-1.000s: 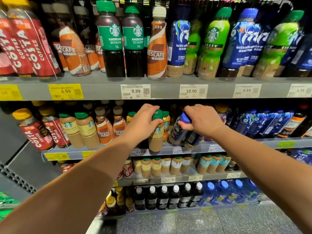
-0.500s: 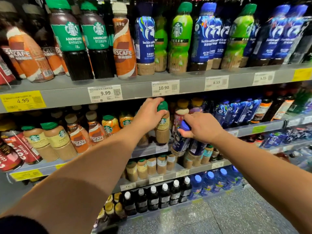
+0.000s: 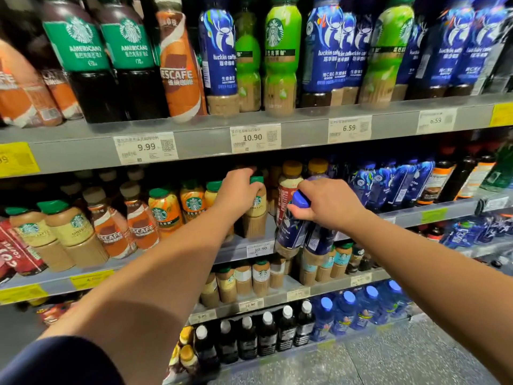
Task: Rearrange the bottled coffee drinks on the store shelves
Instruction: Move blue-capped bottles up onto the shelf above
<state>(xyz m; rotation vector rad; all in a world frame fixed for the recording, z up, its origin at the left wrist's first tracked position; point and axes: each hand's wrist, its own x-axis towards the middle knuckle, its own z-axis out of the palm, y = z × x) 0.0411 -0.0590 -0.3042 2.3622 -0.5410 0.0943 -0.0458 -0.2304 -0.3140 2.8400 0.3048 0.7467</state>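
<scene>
Left hand [image 3: 238, 191] grips a green-capped bottle [image 3: 256, 215] of tan coffee; right hand [image 3: 329, 202] clasps two blue bottles [image 3: 291, 232], brown at base.

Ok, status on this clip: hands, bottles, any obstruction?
Left hand gripping green-capped Starbucks bottle on middle shelf. Right hand holding two blue Luckin bottles by the caps, tilted off shelf front. Neighbouring bottles crowd close.

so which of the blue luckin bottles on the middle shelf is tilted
The blue-capped bottle held by the right hand, at the shelf's front edge. It leans with its cap toward the hand, whereas the other blue bottles stand in their row farther right.
</scene>
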